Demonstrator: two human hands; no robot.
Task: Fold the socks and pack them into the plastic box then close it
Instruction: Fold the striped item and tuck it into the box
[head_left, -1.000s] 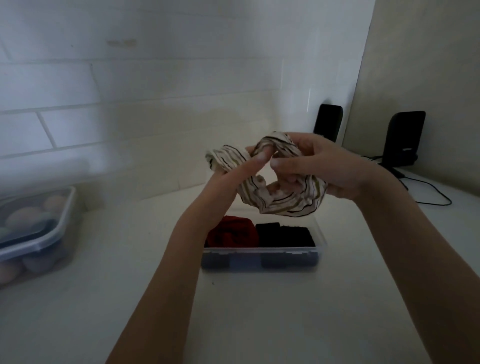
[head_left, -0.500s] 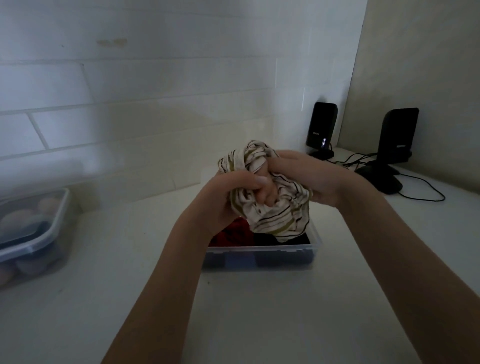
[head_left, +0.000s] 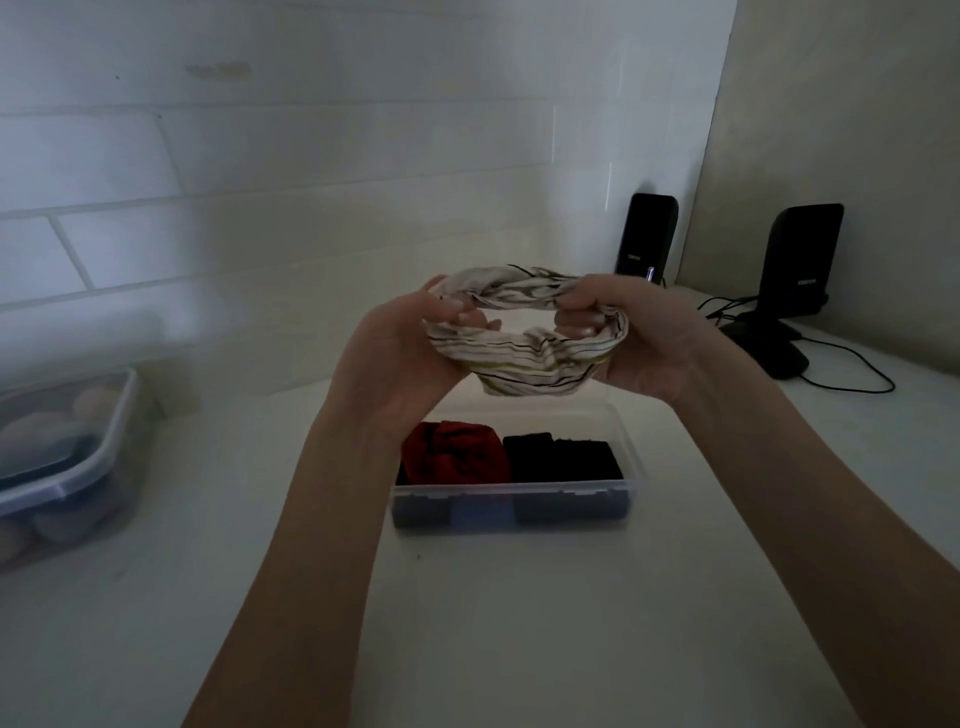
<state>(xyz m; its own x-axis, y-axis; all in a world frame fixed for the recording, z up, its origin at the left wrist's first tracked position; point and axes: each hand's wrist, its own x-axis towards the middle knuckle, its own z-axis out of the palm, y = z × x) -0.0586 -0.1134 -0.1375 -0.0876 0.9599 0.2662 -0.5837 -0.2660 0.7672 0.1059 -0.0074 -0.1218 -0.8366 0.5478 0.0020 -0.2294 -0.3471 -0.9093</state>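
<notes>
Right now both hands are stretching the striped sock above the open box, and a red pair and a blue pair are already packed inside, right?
Nearly. The head view shows the pair beside the red socks in the plastic box is black, not blue. The left hand and right hand do hold the striped sock above it.

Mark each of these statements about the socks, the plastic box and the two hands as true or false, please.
1. Both hands hold the striped sock in the air above the plastic box. True: the left hand and the right hand each keep a grip on one end.
2. The plastic box is closed with its lid. False: it is open, and no lid sits on it.
3. A red sock lies in the box, left of a black sock. True.
4. The striped sock already lies inside the box. False: it is held above it.
5. Two black speakers stand at the right, near the wall. True: one speaker and another.
</notes>
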